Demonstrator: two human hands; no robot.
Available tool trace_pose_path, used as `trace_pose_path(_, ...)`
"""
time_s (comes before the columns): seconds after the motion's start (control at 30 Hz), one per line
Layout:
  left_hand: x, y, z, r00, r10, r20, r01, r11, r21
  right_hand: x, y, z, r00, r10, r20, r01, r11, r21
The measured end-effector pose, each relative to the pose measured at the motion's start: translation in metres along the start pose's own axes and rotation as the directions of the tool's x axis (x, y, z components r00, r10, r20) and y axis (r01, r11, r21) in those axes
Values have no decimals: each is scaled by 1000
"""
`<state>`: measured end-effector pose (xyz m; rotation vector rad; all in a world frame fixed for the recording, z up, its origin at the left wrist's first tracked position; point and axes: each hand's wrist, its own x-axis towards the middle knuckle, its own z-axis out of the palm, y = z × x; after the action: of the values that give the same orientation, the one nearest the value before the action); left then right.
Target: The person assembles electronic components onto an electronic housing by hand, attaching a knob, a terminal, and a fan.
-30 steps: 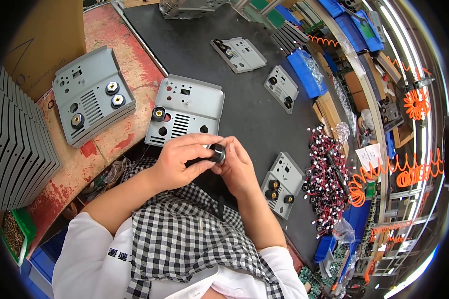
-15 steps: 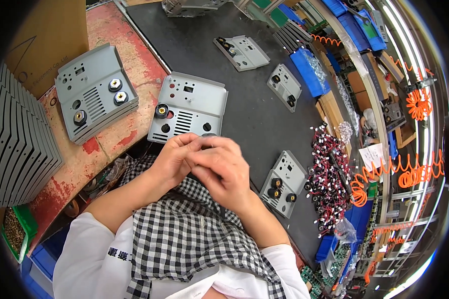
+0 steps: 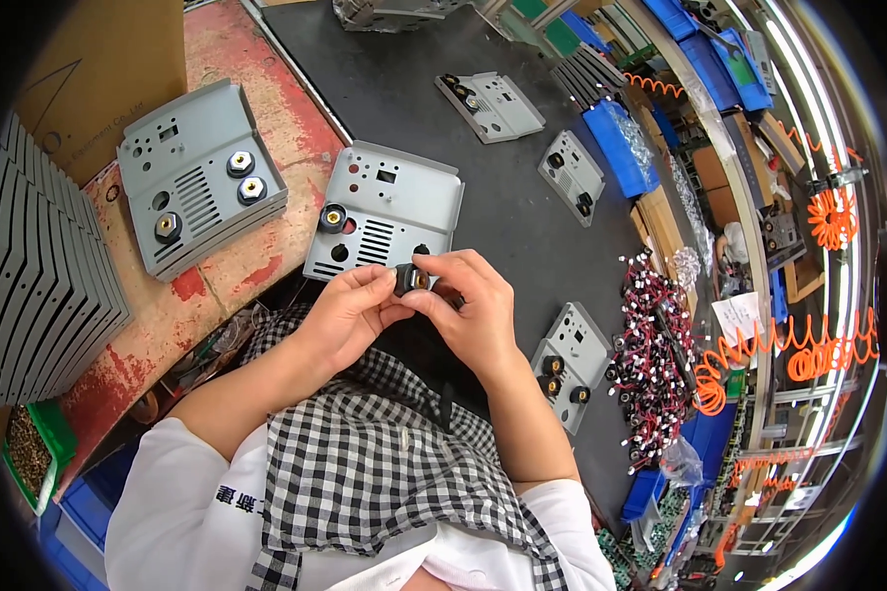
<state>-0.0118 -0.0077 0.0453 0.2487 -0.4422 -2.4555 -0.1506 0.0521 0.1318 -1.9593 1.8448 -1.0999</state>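
Between the fingertips of my left hand (image 3: 343,313) and my right hand (image 3: 480,310) is a black round panel socket (image 3: 411,280) with a brass-coloured inside. Both hands are closed on it, just past the near edge of a grey sheet-metal panel (image 3: 419,202). That panel lies on the dark belt, with one black socket (image 3: 332,218) with a brass centre sitting at its left side. Slots and several holes show in its face. My fingers cover part of the held socket.
At left, a small stack of grey panels (image 3: 189,202) has metal nuts on top, beside a tall stack of bent panels (image 3: 44,266). More panels (image 3: 570,360) with sockets lie along the belt. A pile of red-black wires (image 3: 650,364) and a blue bin (image 3: 616,148) are at right.
My hands have parted slightly and the right one has turned, so the black socket between the fingers now shows. The view has shifted a little.
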Motion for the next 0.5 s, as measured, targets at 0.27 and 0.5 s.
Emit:
trace_pose_path(0.27,-1,-1,-1,999,6,-53,-6,1000,-2,-3,3,10,989,-135,-53,129,986,-109)
trace_pose_path(0.5,-13,16,28,991,-63,-120,74,993,90,4,-38,6,911,-400,95,393,915,88)
